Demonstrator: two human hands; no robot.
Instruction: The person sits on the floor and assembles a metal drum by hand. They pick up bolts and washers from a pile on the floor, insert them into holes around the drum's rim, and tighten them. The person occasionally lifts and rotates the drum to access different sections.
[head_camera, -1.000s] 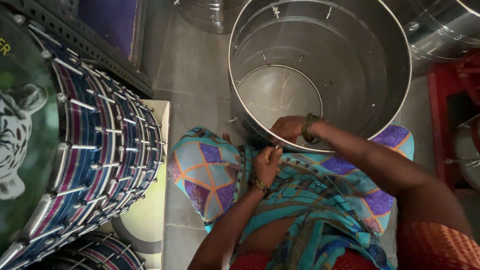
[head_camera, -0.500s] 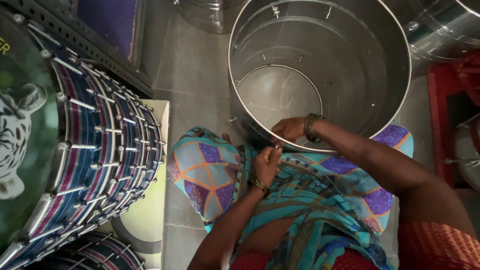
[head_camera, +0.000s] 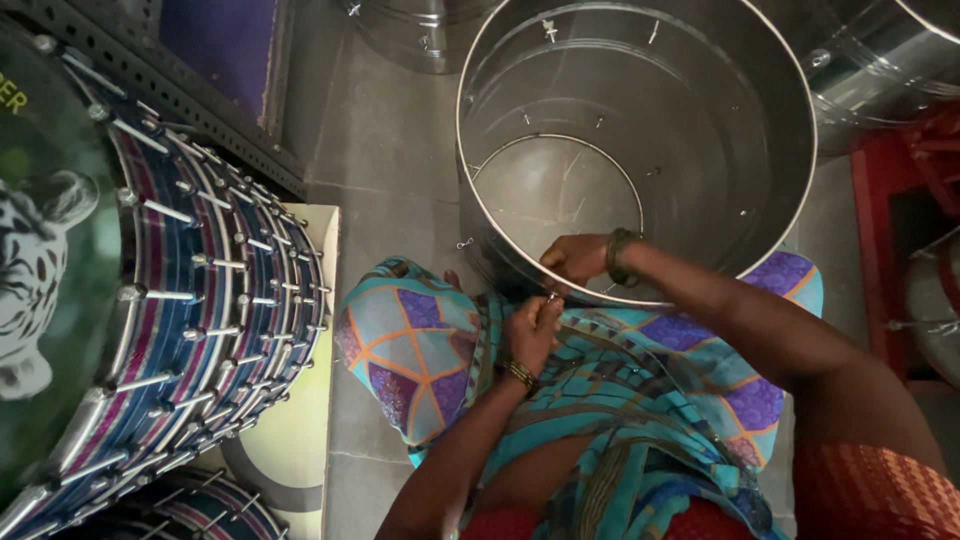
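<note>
drum stack: lying on its side at the left edge of the grey floor, several finished drums nested together, blue and red striped shells with chrome tension rods showing. Nearest head is carrying an animal picture on green.
cream board: sitting under the stack, flat on the floor, a grey ring marking showing at its lower part.
dark shelf frame: running diagonally behind the stack, perforated metal.
left hand: fingers pinching together on something small at the near rim of the steel shell; the item itself is too small to identify. Bangle sitting at the wrist.
right hand: reaching over the near rim, fingers curling inward on the shell's inner wall, just beside the left hand. Whether it is gripping anything, cannot tell. Dark band sitting at the wrist.
steel shell: large open cylinder standing upright on the floor, directly in front of the person's knees, near rim touching the patterned cloth. Small fittings are poking through its wall at intervals; a hook is hanging off the outer wall at lower left.
inner ring: thin metal hoop resting down inside the shell at the bottom.
other shells: more bare steel cylinders standing at the top edge and top right corner of the floor.
red frame: standing at the right edge, beside the steel shell.
</note>
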